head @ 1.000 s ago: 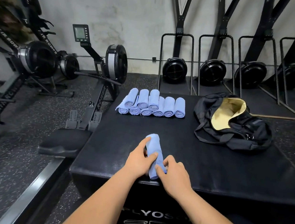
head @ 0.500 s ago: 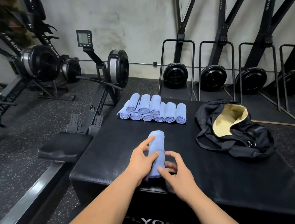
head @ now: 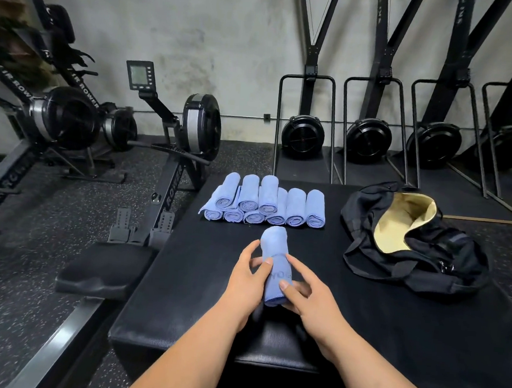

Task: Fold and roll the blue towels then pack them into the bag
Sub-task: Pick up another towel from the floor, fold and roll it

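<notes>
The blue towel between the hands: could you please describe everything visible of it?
The rolled towel is light blue, soft fleecy-looking cloth, wound into a snug cylinder with faint dark lettering near its middle. It points away from the person over the black padded top, its far end just short of the row of rolls. The left hand and right hand grip its near half from either side.

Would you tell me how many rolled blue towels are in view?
10. A row of six towels lies on the black padded box, three towels sit atop it, and one towel is gripped by the left hand and right hand. Others may be hidden.
</notes>
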A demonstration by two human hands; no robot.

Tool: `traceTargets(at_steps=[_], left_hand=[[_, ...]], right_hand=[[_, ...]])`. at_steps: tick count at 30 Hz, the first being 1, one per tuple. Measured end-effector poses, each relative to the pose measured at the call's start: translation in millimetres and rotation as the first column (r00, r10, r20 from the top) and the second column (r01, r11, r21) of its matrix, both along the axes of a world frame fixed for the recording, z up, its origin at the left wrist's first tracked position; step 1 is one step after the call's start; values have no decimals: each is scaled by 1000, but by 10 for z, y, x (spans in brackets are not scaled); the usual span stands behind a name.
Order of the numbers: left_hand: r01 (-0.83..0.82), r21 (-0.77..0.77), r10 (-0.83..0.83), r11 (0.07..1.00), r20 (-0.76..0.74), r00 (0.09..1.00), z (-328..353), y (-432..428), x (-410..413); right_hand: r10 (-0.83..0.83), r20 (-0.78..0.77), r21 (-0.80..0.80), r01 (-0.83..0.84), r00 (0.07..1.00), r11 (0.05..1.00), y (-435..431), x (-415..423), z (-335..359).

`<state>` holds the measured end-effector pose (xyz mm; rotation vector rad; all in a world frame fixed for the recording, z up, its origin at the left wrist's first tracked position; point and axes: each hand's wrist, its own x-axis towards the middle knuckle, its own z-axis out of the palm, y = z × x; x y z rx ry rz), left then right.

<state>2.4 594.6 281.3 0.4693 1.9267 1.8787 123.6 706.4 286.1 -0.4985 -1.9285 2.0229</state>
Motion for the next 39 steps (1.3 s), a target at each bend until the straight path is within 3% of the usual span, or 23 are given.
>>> traceTargets(at_steps=[6, 12, 16, 20, 24, 29, 35, 39], left_hand=[[14, -184, -36, 983, -114, 993, -157, 31, -277], [6, -428, -185, 904, -378, 907, -391, 46, -647], [-155, -593, -252, 790, -546, 799, -563, 67, -914], [-288, -702, -342, 651, -611, 714, -658, 88, -872], [-342, -734, -375, 587, -620, 689, -663, 143, -817], [-370, -736, -398, 567, -638, 659, -689, 141, -844], [-359, -715, -375, 600, -648, 663, -710, 175, -892], [-375, -695, -359, 613, -668, 652, -740, 177, -909]], right_hand=[[-90, -4, -21, 90, 996, 996, 246, -285, -27], [-181, -12, 31, 182, 983, 983, 510, -676, 60], [-249, -20, 11, 250, 968, 968, 726, -1035, 109], [-346, -17, 66, 347, 938, 936, 994, -1418, 24], [-423, 20, 187, 412, 906, 892, 1241, -1739, -61], [-439, 83, 466, 355, 894, 810, 1448, -2034, 63], [-527, 30, 499, 444, 849, 744, 1535, -2357, 200], [-663, -38, 493, 591, 748, 638, 1521, -2505, 183]])
